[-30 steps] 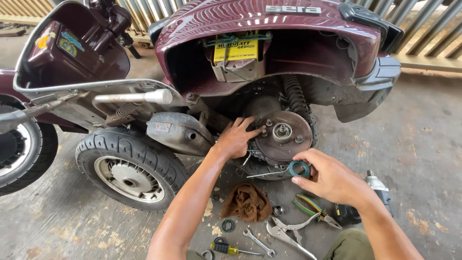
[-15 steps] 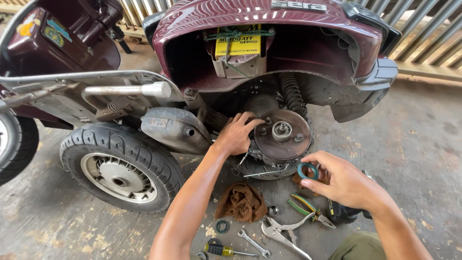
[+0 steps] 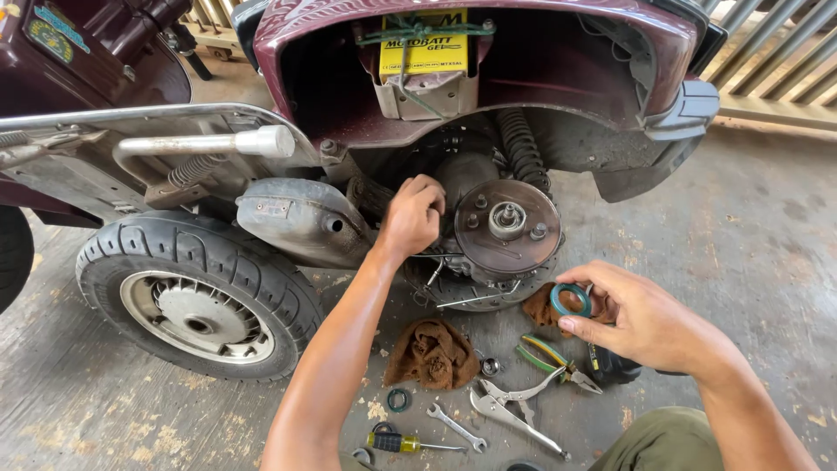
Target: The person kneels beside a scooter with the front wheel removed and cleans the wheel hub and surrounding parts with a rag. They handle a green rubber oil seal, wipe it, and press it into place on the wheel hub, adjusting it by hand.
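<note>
A dark red scooter (image 3: 488,52) lies tipped on its side with the rear wheel off. My left hand (image 3: 412,215) grips the left edge of the round rusty brake plate (image 3: 507,228) around the bare axle. My right hand (image 3: 636,318) pinches a small teal ring seal (image 3: 571,300) between thumb and fingers, just right of and below the plate. The grey exhaust muffler (image 3: 301,220) sits left of my left hand.
The removed tyre and rim (image 3: 196,301) lean at the left. On the concrete floor lie a brown rag (image 3: 433,351), green-handled pliers (image 3: 551,356), locking pliers (image 3: 510,406), a spanner (image 3: 457,427), a small screwdriver (image 3: 403,442) and a black ring (image 3: 398,399). A yellow battery (image 3: 425,52) sits under the seat.
The view has moved closer to the hub. My right hand has carried the teal ring up toward the brake plate. My left hand stays on the plate's edge.
</note>
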